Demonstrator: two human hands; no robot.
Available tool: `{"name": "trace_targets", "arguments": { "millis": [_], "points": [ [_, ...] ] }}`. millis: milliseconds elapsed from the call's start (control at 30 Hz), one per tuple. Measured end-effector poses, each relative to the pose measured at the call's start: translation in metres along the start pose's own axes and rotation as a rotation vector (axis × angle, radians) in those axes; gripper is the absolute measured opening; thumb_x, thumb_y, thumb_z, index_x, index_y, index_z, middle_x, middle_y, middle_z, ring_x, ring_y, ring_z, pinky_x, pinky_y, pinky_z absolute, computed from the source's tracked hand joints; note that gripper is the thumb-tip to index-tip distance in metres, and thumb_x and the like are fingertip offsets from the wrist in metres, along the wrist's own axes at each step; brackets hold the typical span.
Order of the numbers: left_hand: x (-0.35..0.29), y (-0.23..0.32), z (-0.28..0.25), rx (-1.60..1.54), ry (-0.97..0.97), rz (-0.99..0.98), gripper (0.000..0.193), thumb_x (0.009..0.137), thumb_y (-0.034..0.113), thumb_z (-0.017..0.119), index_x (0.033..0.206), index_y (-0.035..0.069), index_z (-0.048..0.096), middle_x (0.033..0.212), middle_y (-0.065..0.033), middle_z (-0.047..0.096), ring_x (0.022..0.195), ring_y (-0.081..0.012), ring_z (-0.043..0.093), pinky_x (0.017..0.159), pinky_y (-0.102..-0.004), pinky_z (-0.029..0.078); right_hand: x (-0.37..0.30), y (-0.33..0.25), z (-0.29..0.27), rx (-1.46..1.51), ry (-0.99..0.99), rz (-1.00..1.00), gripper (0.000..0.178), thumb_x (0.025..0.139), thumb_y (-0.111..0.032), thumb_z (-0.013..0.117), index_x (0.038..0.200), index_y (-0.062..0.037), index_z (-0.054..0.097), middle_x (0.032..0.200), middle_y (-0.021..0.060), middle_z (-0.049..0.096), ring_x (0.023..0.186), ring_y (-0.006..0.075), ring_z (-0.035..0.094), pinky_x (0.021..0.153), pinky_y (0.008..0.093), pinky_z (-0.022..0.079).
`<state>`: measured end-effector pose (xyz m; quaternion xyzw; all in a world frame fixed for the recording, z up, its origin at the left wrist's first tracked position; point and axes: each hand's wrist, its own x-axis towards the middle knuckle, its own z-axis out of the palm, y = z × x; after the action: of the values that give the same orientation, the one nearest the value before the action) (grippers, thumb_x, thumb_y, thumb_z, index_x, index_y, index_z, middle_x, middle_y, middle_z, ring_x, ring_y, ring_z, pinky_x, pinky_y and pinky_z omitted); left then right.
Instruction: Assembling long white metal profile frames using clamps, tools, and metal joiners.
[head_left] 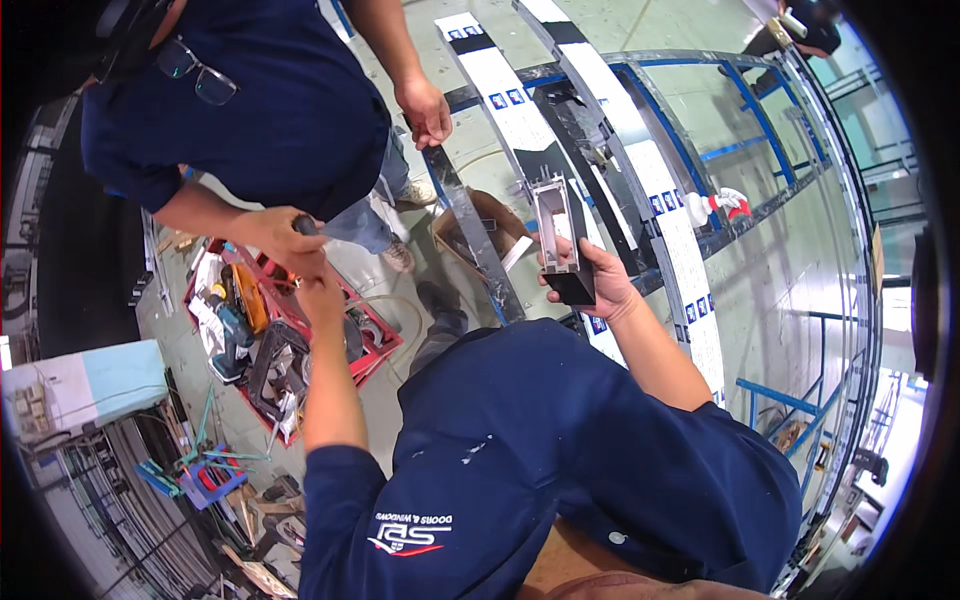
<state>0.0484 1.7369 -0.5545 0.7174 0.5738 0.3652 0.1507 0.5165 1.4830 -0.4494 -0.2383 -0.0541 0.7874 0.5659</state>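
My right hand (605, 283) is closed around the near end of a hollow metal profile (556, 225). The profile has a dark outside and a pale open channel, and it lies above the long wrapped bars. On the left, my left hand (319, 290) is raised with its fingers curled, meeting a co-worker's hand (272, 235). A dark handle (304, 225) sticks up at the co-worker's fingers. What my left fingers hold, if anything, is hidden. The co-worker's other hand (426, 112) is at the end of a dark bar (465, 220).
Below my left hand stands a red toolbox (375, 362) with a drill (232, 335) and other tools. White-wrapped bars (668, 235) rest across a blue-edged frame (760, 120). A spray bottle (715, 205) stands right of them. An open cardboard box (470, 225) sits on the floor.
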Motion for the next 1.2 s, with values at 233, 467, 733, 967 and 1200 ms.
{"name": "trace_targets", "arguments": {
  "millis": [233,467,733,967,1200],
  "points": [
    [-0.115,0.155,-0.04,-0.839,-0.319,-0.585,0.028,0.112,0.026,0.069,0.118,-0.002,0.073,0.069,0.0016,0.055,0.055,-0.0084,0.053,0.051,-0.0304,0.042,0.019,0.024,0.013,0.039,-0.111,0.171,0.075,0.11,-0.054,0.063,0.174,-0.031,0.032,0.137,0.0202,0.068,0.107,0.033,0.071,0.085,0.0465,0.06],
    [-0.08,0.247,-0.078,-0.877,-0.365,-0.386,0.032,0.103,0.017,0.08,0.129,-0.002,0.074,0.07,0.0065,0.054,0.059,-0.0044,0.047,0.054,-0.0273,0.04,0.039,0.061,0.046,-0.029,-0.102,0.389,0.066,0.115,-0.054,0.053,0.169,-0.0177,0.042,0.137,0.022,0.07,0.101,0.0366,0.075,0.082,0.0457,0.063],
    [-0.096,0.26,-0.105,-0.215,-0.25,-0.334,0.063,0.077,0.038,0.098,0.124,0.004,0.072,0.067,-0.0021,0.057,0.058,-0.0168,0.06,0.06,-0.0347,0.051,0.023,0.092,0.093,-0.2,-0.171,0.462,0.061,0.118,-0.045,0.054,0.171,-0.023,0.035,0.136,0.0267,0.071,0.095,0.0335,0.079,0.078,0.0412,0.066],
    [-0.11,0.244,-0.118,-0.094,-0.168,-0.11,0.07,0.074,0.043,0.096,0.126,0.006,0.068,0.091,-0.0165,0.08,0.087,-0.0408,0.079,0.077,-0.0492,0.063,0.006,0.116,0.111,-0.375,-0.091,0.404,0.056,0.117,-0.043,0.055,0.167,-0.0183,0.045,0.133,0.0266,0.073,0.093,0.033,0.08,0.077,0.0408,0.067],
    [-0.125,0.207,-0.145,-0.049,-0.121,0.021,0.065,0.073,0.039,0.095,0.125,0.007,0.073,0.102,-0.0139,0.081,0.093,-0.0369,0.079,0.079,-0.0463,0.064,0.003,0.166,0.144,-0.392,-0.025,0.381,0.055,0.116,-0.042,0.057,0.161,-0.0117,0.054,0.131,0.0263,0.076,0.096,0.0339,0.08,0.082,0.0441,0.068]
  ]
}}
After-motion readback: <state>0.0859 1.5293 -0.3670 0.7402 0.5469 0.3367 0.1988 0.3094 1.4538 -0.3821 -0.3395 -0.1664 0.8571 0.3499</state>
